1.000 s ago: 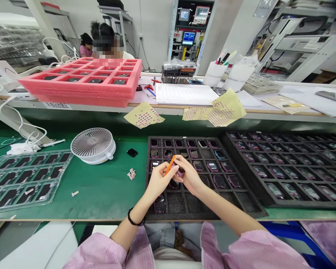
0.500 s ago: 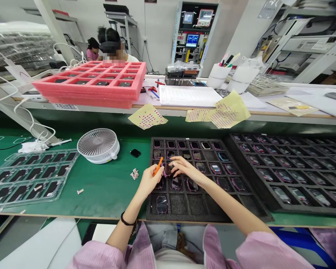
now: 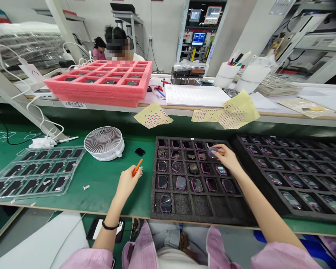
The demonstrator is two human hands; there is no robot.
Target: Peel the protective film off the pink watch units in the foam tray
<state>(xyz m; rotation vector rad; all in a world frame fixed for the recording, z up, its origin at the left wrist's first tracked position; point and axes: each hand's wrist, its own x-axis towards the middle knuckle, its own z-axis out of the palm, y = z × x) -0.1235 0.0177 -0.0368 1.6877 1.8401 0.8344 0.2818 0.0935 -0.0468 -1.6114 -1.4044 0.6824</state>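
The left hand (image 3: 127, 184) hovers above the green tabletop (image 3: 106, 194), wrist bent up, its grip clamped on an orange stick (image 3: 137, 167). The right arm stretches forward, palm down, and the right hand (image 3: 226, 157) has its grip pinched on a clear cover (image 3: 213, 151), over the top row of a black foam tray (image 3: 201, 205).

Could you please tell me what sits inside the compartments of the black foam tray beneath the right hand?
The black foam tray holds rounded pink-rimmed glossy pieces, some compartments bare. The right hand covers the compartment below it, so its contents cannot be seen.
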